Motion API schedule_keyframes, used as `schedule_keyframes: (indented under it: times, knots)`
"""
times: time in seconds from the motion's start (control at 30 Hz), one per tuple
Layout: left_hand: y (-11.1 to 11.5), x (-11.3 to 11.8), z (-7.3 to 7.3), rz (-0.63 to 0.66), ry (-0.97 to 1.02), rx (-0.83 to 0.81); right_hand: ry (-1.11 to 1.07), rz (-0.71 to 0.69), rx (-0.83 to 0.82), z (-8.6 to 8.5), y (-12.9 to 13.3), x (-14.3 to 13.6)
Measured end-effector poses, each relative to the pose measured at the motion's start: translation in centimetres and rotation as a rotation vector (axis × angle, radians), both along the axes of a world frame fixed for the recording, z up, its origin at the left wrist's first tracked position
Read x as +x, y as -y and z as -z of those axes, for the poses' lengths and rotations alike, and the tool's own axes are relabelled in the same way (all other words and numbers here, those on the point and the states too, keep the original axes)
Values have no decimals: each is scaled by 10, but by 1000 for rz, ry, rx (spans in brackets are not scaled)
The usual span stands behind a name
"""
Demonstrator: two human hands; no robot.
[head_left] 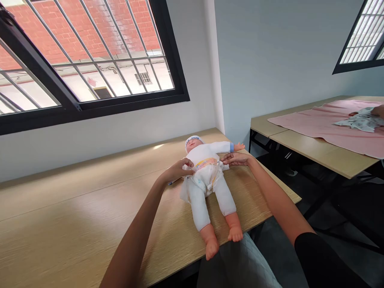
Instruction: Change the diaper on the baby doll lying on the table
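Note:
A baby doll point(196, 200) in a white body suit and white cap lies on its back on the wooden table, feet toward me. Around its hips is a diaper point(205, 176) with a coloured band at the waist. My left hand point(177, 170) is closed at the diaper's left side, thumb and fingers pinching its edge. On the other side, my right hand point(236, 159) pinches the diaper's right edge beside the doll's waist. The doll's arm on the right stretches out past my right hand; its other arm is mostly hidden behind my left hand.
The wooden table point(75, 232) runs along the wall beneath a barred window point(99, 52). At the right, a second table point(318, 156) bears a pink cloth point(312, 118) and a patterned white cloth point(358, 120), which another person's hand point(378, 111) touches. A gap separates the tables.

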State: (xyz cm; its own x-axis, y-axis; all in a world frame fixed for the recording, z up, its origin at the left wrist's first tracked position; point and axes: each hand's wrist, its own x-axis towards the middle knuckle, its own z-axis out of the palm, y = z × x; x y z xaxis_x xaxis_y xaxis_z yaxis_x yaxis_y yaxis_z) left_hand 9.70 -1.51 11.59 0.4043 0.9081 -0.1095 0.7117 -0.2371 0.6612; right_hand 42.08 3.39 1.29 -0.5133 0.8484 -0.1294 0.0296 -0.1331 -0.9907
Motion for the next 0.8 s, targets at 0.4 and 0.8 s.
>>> schedule_keyframes:
  times: [0.4, 0.8]
  knots:
    - [-2, -1, 2, 1, 17, 14, 148, -147, 49, -17, 8, 8]
    - [0, 1, 5, 16, -15, 39, -148, 193, 206, -52, 30, -7]
